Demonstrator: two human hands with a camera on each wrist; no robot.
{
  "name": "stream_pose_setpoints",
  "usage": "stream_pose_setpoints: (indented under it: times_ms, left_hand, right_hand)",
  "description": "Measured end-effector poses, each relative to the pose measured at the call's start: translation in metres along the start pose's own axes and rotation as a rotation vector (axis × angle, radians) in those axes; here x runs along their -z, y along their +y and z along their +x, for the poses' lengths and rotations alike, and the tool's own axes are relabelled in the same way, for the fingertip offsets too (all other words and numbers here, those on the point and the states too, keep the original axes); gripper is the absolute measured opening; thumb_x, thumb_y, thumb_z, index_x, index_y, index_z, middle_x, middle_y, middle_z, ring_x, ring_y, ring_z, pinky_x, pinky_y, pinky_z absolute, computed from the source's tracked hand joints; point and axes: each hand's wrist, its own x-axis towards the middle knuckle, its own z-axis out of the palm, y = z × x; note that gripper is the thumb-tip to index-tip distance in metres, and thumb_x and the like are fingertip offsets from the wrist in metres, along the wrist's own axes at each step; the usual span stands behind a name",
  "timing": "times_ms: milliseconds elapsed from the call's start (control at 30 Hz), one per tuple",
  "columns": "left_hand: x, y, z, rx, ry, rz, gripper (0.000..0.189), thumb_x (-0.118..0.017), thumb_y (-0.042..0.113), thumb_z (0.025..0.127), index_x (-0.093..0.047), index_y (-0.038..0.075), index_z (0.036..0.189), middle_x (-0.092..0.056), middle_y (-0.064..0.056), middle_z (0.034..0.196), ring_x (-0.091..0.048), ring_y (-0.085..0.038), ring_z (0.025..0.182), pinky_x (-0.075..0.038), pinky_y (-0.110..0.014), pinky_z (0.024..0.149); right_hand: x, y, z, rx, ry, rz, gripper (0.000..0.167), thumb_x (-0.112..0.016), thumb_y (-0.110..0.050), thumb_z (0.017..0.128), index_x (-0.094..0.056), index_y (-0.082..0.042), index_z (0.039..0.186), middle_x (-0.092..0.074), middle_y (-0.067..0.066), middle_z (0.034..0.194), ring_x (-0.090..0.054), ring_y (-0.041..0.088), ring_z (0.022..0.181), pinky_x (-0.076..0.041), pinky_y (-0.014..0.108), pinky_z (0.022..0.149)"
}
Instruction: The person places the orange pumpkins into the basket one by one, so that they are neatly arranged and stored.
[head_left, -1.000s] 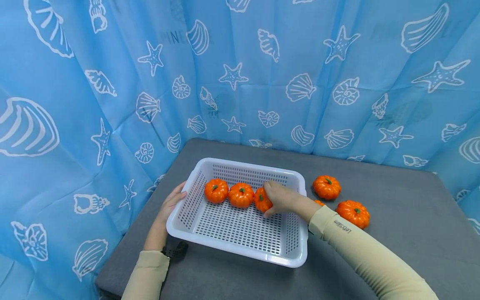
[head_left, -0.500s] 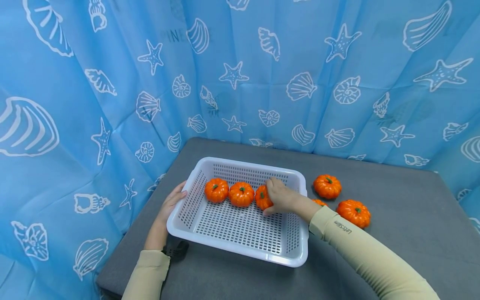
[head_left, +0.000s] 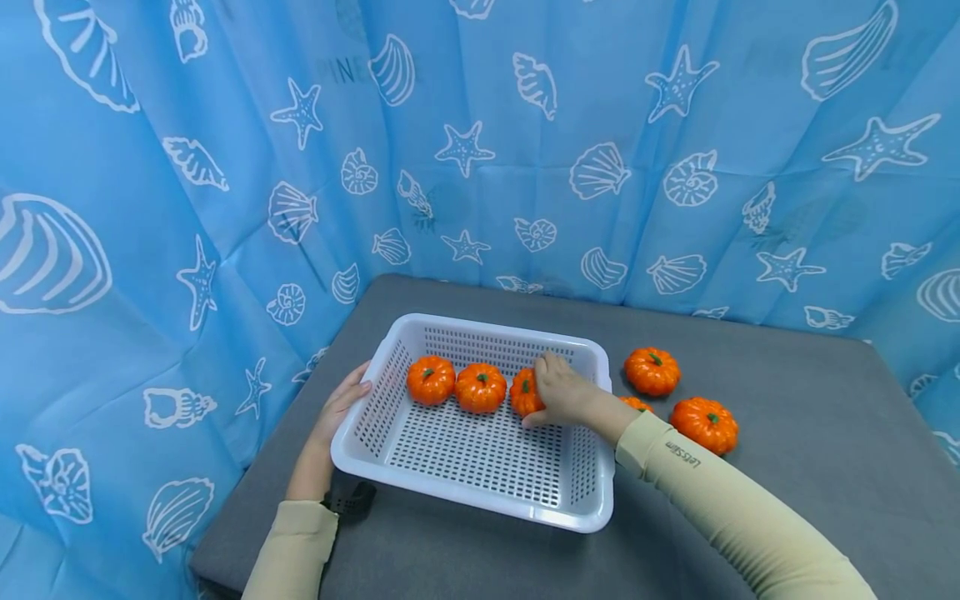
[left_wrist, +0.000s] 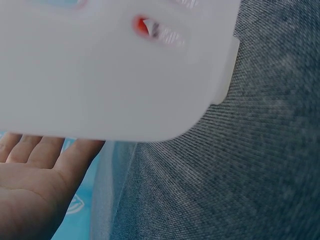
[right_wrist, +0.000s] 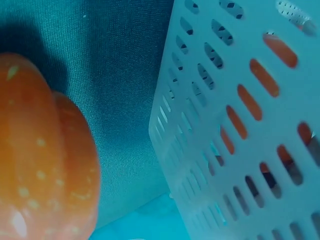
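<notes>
At 2 o'clock from the middle of the white basket [head_left: 472, 493], locate the held pumpkin [head_left: 523, 393]; read 12 o'clock as the far side of the grey bench [head_left: 817, 442]. Right hand [head_left: 564, 392]: curled round the held pumpkin from its 3 o'clock side, fingers toward 12, thumb toward 6. Left hand [head_left: 337, 412]: open, fingers laid along the outer wall just past 9 o'clock. For the coming move, treat the right hand as the nearer one, with the left hand beyond the opposite wall.

From the held pumpkin, follow the row toward 9 o'clock to the middle pumpkin [head_left: 481, 389], just beside it, then to the end pumpkin [head_left: 431, 382]. Note the row's line, roughly parallel to the basket's long axis: just past 9 to just past 3 o'clock. Outside the basket, between 2 and 3 o'clock, find the far pumpkin [head_left: 651, 372], the near pumpkin [head_left: 707, 426] and, partly behind the right sleeve [head_left: 720, 500], the half-hidden pumpkin [head_left: 636, 402]. Contact between held pumpkin and basket floor: not possible to confirm.
</notes>
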Motion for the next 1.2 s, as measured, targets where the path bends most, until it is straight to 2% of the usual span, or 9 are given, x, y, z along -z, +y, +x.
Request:
stream_pose_setpoints:
  times_ms: [167, 233, 367, 467, 633, 733, 867, 1033, 1200]
  left_hand:
    - [0.000, 0.000, 0.000, -0.001, 0.002, 0.018, 0.050, -0.024, 0.016, 0.105, -0.009, 0.014, 0.152, -0.042, -0.010, 0.136, -0.054, -0.022, 0.114, -0.049, -0.032, 0.087]
    - [-0.001, 0.000, 0.000, 0.003, 0.013, 0.029, 0.050, -0.025, 0.017, 0.105, -0.009, 0.015, 0.153, -0.040, -0.011, 0.138, -0.053, -0.022, 0.115, -0.049, -0.032, 0.088]
    - [-0.002, 0.001, -0.001, 0.020, 0.040, 0.036, 0.050, -0.025, 0.018, 0.105, -0.009, 0.017, 0.153, -0.035, -0.014, 0.140, -0.052, -0.023, 0.116, -0.048, -0.034, 0.089]
    - [-0.004, 0.003, -0.001, 0.019, 0.027, 0.018, 0.050, -0.023, 0.016, 0.105, -0.008, 0.016, 0.153, -0.034, -0.015, 0.140, -0.052, -0.024, 0.116, -0.048, -0.034, 0.089]
    - [-0.007, 0.008, -0.003, 0.009, -0.021, -0.032, 0.049, -0.020, 0.012, 0.105, -0.005, 0.011, 0.152, -0.039, -0.014, 0.136, -0.054, -0.023, 0.112, -0.049, -0.033, 0.087]
    - [-0.009, 0.010, -0.004, 0.010, -0.016, -0.024, 0.049, -0.020, 0.011, 0.105, -0.006, 0.011, 0.152, -0.042, -0.013, 0.133, -0.055, -0.021, 0.110, -0.050, -0.032, 0.087]
    - [-0.009, 0.010, -0.004, 0.030, 0.023, -0.008, 0.049, -0.024, 0.014, 0.105, -0.010, 0.014, 0.152, -0.043, -0.011, 0.134, -0.056, -0.022, 0.111, -0.050, -0.034, 0.088]
    - [-0.009, 0.010, -0.003, 0.032, 0.030, 0.009, 0.049, -0.023, 0.015, 0.105, -0.010, 0.014, 0.152, -0.041, -0.012, 0.137, -0.055, -0.022, 0.114, -0.050, -0.033, 0.089]
    - [-0.010, 0.010, -0.004, 0.027, 0.040, 0.029, 0.049, -0.023, 0.014, 0.105, -0.010, 0.014, 0.152, -0.039, -0.012, 0.139, -0.054, -0.022, 0.116, -0.049, -0.032, 0.089]
  right_hand:
    - [0.000, 0.000, 0.001, -0.010, -0.017, -0.013, 0.093, -0.072, -0.060, 0.071, -0.036, 0.004, 0.128, -0.041, 0.016, 0.112, -0.042, 0.028, 0.103, -0.042, 0.043, 0.100]
    - [0.001, 0.000, 0.001, -0.011, -0.028, -0.008, 0.093, -0.072, -0.060, 0.071, -0.037, 0.004, 0.128, -0.042, 0.016, 0.113, -0.043, 0.027, 0.103, -0.042, 0.042, 0.100]
    - [0.003, 0.000, 0.001, -0.023, -0.062, 0.010, 0.098, -0.073, -0.058, 0.072, -0.035, 0.007, 0.135, -0.044, 0.022, 0.124, -0.048, 0.030, 0.112, -0.041, 0.045, 0.103]
    - [0.004, 0.000, 0.002, -0.039, -0.081, 0.033, 0.101, -0.074, -0.057, 0.072, -0.034, 0.008, 0.138, -0.045, 0.024, 0.129, -0.050, 0.030, 0.113, -0.042, 0.045, 0.102]
    - [0.008, 0.000, 0.003, -0.075, -0.085, 0.146, 0.097, -0.080, -0.050, 0.068, -0.038, 0.006, 0.135, -0.048, 0.021, 0.126, -0.052, 0.027, 0.106, -0.045, 0.044, 0.099]
    - [0.010, 0.000, 0.002, -0.087, -0.079, 0.191, 0.093, -0.084, -0.044, 0.066, -0.041, 0.005, 0.132, -0.049, 0.019, 0.124, -0.052, 0.026, 0.102, -0.046, 0.043, 0.098]
    - [0.012, 0.001, 0.001, -0.089, -0.074, 0.197, 0.090, -0.085, -0.040, 0.066, -0.042, 0.004, 0.131, -0.050, 0.019, 0.123, -0.052, 0.026, 0.100, -0.047, 0.043, 0.097]
    - [0.017, 0.003, -0.001, -0.075, -0.064, 0.205, 0.092, -0.085, -0.039, 0.067, -0.040, 0.006, 0.134, -0.049, 0.021, 0.128, -0.054, 0.028, 0.106, -0.045, 0.045, 0.099]
    - [0.027, 0.010, -0.007, -0.048, -0.049, 0.257, 0.096, -0.082, -0.040, 0.072, -0.034, 0.006, 0.140, -0.042, 0.024, 0.140, -0.049, 0.034, 0.121, -0.039, 0.050, 0.104]
